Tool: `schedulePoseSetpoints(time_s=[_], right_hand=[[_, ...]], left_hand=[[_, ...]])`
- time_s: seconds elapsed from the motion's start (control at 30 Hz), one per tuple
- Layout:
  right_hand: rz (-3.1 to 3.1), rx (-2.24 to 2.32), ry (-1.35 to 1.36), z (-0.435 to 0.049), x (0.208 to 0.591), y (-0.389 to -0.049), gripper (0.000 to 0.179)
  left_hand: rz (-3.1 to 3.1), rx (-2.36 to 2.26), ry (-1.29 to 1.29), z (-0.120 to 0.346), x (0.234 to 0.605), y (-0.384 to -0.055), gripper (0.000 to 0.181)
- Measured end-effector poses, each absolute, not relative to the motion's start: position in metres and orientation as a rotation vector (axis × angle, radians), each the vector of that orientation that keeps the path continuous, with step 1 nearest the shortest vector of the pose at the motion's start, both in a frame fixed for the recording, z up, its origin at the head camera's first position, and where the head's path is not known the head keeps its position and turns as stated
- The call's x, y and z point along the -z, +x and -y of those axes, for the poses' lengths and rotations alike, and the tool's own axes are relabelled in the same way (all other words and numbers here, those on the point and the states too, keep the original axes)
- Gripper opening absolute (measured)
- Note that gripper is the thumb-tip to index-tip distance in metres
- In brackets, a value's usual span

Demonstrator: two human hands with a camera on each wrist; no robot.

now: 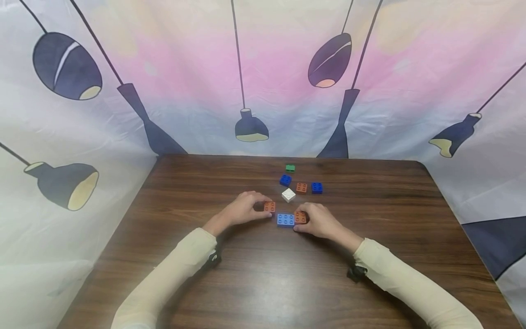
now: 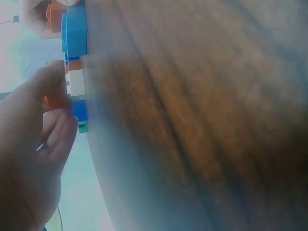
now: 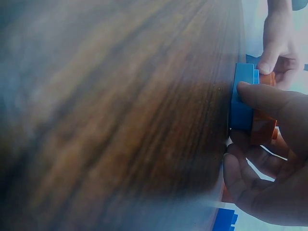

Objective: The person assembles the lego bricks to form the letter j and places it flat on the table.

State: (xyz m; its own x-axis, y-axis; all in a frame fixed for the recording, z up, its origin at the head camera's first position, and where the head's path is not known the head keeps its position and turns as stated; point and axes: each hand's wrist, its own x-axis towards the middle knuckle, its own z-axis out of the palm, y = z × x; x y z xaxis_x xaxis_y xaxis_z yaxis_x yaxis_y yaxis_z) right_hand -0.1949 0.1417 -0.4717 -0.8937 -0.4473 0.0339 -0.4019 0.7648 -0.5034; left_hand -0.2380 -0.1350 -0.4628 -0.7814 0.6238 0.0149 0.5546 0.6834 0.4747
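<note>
My left hand (image 1: 243, 209) pinches an orange toy brick (image 1: 269, 206) between thumb and fingers, held above the table in the left wrist view. Just to its right lies a longer light blue brick (image 1: 285, 220), flat on the table. A second orange brick (image 1: 300, 217) sits on top of the blue brick's right end. My right hand (image 1: 321, 221) grips this stack, its thumb against the blue brick's side in the right wrist view. A small gap separates the left hand's brick from the stack.
Beyond the hands, a white brick (image 1: 288, 195), another orange brick (image 1: 302, 187), two dark blue bricks (image 1: 285, 180) and a green brick (image 1: 290, 168) lie loose on the brown wooden table (image 1: 255, 274). A printed cloth (image 1: 197, 91) hangs behind the table's far edge.
</note>
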Motion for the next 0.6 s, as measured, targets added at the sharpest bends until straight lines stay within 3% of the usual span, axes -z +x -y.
schedulePoseSetpoints(time_s=[0.6], right_hand=[[-2.856,0.793,-0.682,-0.1417,0.4725,-0.1953,0.041]], left_hand=[[-2.674,-0.778,1.166,0.1291,0.4624,-0.2292,0.048]])
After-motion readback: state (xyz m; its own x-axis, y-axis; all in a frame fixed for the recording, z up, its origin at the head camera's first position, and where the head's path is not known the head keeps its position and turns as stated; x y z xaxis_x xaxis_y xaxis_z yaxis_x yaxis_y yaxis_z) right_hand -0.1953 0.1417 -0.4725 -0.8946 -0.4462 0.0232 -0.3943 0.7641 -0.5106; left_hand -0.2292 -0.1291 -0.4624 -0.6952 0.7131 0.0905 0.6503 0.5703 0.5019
